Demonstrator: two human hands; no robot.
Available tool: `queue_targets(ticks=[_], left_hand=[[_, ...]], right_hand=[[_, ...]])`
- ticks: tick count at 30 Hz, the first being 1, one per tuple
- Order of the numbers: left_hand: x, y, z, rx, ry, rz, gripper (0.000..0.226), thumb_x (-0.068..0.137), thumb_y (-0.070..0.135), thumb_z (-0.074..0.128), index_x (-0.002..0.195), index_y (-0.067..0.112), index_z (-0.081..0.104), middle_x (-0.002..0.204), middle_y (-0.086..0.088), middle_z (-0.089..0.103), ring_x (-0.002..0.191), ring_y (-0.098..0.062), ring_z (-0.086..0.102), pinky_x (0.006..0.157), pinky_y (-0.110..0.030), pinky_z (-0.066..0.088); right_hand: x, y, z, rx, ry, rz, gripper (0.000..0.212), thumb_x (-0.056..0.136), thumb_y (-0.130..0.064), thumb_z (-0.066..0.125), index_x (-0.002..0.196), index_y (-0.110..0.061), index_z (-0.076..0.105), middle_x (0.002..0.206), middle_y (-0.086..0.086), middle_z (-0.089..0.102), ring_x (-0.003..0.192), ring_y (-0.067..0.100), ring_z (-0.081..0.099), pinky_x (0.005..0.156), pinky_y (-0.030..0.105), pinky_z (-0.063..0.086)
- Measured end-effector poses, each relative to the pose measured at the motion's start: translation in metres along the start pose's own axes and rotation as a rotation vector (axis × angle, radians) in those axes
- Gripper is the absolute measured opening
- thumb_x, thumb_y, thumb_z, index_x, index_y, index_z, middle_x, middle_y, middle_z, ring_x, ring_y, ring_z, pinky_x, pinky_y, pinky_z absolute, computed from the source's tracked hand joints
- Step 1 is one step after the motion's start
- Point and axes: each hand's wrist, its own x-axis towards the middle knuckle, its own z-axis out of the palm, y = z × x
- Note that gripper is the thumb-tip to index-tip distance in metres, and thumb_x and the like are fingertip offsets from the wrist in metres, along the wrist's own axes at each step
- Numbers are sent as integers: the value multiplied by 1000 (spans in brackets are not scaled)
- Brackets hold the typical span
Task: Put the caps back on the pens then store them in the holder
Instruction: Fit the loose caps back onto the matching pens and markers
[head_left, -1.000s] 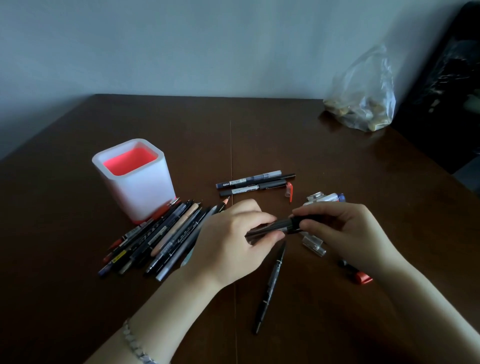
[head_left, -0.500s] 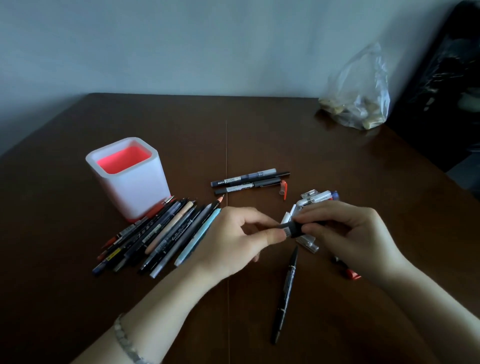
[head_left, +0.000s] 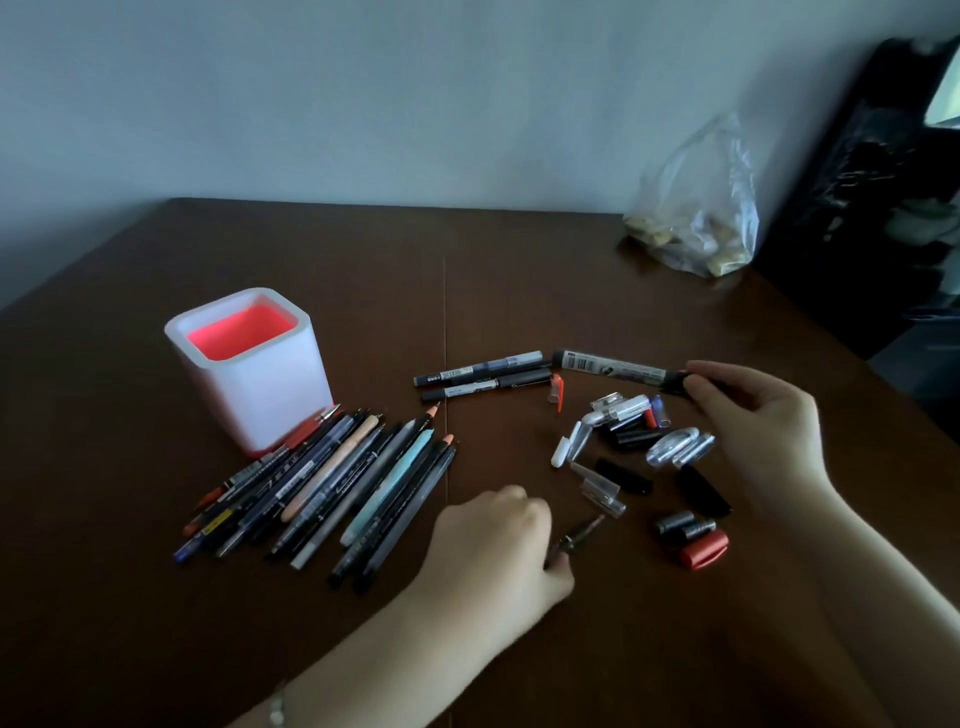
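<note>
My right hand holds a capped black marker by its right end, just above the table beside two capped pens. My left hand is closed on a thin black pen that lies on the table, its tip pointing up-right. A white holder with a red inside stands at the left, with nothing seen in it. A fan of several uncapped pens and pencils lies in front of it. Loose caps, clear, black, grey and red, are scattered between my hands.
A clear plastic bag with pale lumps sits at the table's far right. A dark piece of furniture stands past the right edge. The brown table has a seam running down its middle.
My hands have parted. The right hand carried the capped marker up and right toward the two capped pens. The left hand dropped down onto the thin black pen.
</note>
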Motion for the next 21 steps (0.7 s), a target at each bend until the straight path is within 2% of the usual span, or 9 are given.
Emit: queue_targets(ticks=[2, 4, 6, 9, 12, 14, 17, 21], left_hand=[[4, -14, -6, 10, 49, -47, 27, 89, 43, 46, 94, 19, 56, 89, 6, 51, 75, -10, 49, 62, -24, 39], [8, -27, -17, -6, 130, -97, 28, 92, 42, 44, 99, 18, 55, 91, 5, 54, 75, -10, 51, 60, -22, 38], [12, -39, -25, -64, 229, -122, 24, 92, 39, 46, 101, 18, 54, 88, 7, 54, 73, -8, 51, 58, -19, 37], [14, -46, -28, -176, 346, -93, 17, 90, 32, 53, 100, 18, 57, 87, 9, 57, 72, -6, 56, 61, -18, 44], [17, -47, -21, -178, 358, -20, 17, 88, 31, 55, 101, 20, 58, 90, 13, 53, 78, -3, 55, 69, -19, 48], [18, -46, -18, -182, 354, 11, 17, 88, 32, 54, 100, 21, 58, 92, 12, 54, 79, -3, 56, 70, -18, 47], [19, -48, -16, -203, 326, 17, 18, 89, 33, 52, 102, 22, 58, 95, 13, 52, 84, -4, 55, 75, -21, 48], [20, -48, -11, -200, 344, 33, 17, 87, 32, 57, 99, 21, 59, 92, 15, 50, 83, -3, 55, 72, -20, 48]], right_hand=[[12, -1, 12, 29, -12, 18, 20, 85, -12, 61, 102, -22, 66, 84, -12, 63, 71, 2, 60, 58, 9, 49], [31, -7, 28, 68, -26, 16, 22, 87, -12, 59, 106, -21, 65, 83, -11, 63, 68, 2, 59, 56, 5, 48], [53, -14, 47, 73, -50, -8, 24, 88, -11, 58, 110, -19, 64, 87, -6, 64, 65, 2, 57, 53, 4, 46], [84, -24, 78, -39, -148, -103, 27, 88, -10, 56, 113, -15, 63, 98, 3, 63, 73, 7, 56, 54, 2, 43], [98, -24, 105, -247, -422, -240, 28, 86, -4, 56, 112, -10, 63, 105, 7, 64, 89, 11, 56, 70, 5, 46], [102, -16, 115, -418, -590, -288, 28, 85, 1, 54, 109, -8, 65, 109, 8, 66, 92, 11, 57, 85, 20, 47], [102, -8, 114, -593, -680, -308, 34, 83, 5, 47, 103, -13, 68, 111, 6, 67, 95, 12, 59, 84, 22, 44], [93, -4, 107, -650, -710, -349, 34, 89, 2, 44, 104, -17, 67, 120, 2, 61, 105, 14, 55, 84, 21, 39]])
